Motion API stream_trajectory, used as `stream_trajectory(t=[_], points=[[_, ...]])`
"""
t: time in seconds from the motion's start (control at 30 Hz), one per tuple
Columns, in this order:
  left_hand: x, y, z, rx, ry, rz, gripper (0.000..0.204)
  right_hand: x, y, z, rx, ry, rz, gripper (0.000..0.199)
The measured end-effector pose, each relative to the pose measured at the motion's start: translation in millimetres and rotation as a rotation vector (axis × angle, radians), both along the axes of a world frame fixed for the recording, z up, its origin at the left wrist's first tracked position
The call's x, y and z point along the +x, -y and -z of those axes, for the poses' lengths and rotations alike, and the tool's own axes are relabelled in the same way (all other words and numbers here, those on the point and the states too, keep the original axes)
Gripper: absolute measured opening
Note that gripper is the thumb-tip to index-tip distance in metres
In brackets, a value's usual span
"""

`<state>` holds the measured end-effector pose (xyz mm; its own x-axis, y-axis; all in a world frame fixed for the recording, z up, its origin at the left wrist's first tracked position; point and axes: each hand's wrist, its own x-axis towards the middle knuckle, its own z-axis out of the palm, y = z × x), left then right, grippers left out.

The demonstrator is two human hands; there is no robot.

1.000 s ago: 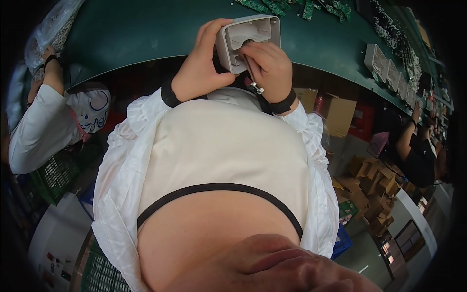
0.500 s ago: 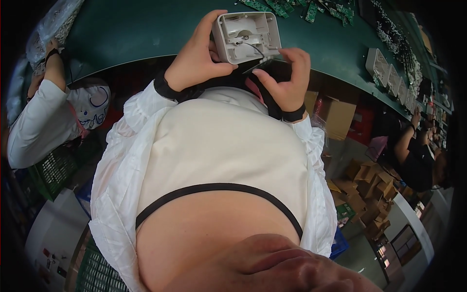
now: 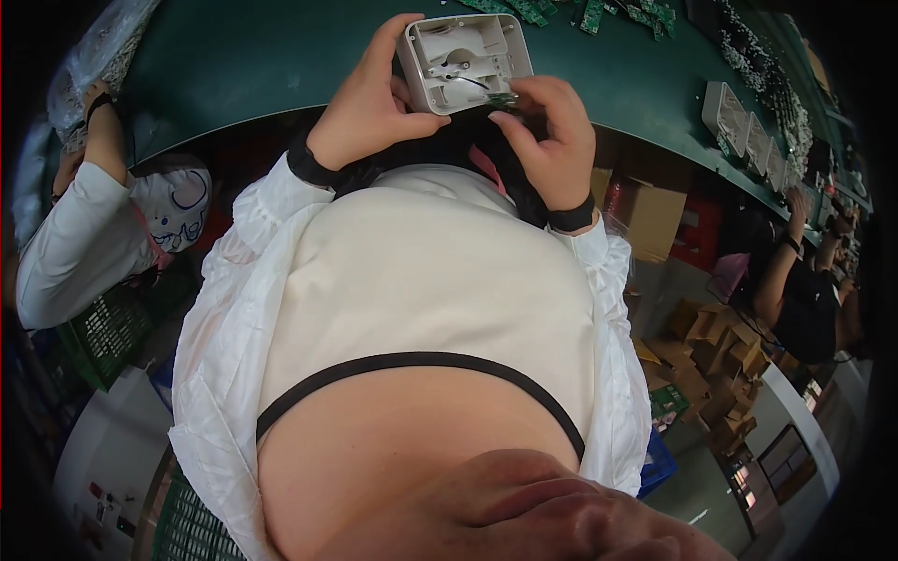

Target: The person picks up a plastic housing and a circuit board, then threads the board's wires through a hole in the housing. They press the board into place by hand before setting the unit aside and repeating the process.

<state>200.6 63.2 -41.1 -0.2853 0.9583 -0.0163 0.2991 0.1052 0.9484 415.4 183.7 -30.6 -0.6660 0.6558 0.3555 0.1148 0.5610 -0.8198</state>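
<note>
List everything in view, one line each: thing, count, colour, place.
plastic housing: one, white, open side up, held over the table edge
small circuit board: one, green, at the housing's lower right corner
table: one, dark green, top of picture
loose circuit boards: several, green, far table edge
finished housings: a row, white, table at right
cardboard boxes: many, brown, floor at right
crate: one, green, floor at left
co-workers: two, either side
left hand: grips the housing
right hand: pinches the small circuit board

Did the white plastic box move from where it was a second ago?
Yes. The white plastic housing, gripped by both hands, shifted a little left and up, farther onto the green table and away from its near edge.
</note>
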Motion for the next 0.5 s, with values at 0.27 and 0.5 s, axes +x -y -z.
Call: stream_trajectory(t=[0.27, 0.5], points=[[-3.0, 2.9, 17.4, 0.217, -0.164, 0.015, 0.105, -8.0, -1.0, -1.9, 0.204, 0.072, -0.274, 0.027], [1.4, 4.2, 19.5, 0.154, 0.119, 0.051, 0.104, -4.7, -1.2, -1.7, 0.130, 0.104, -0.308, 0.025]])
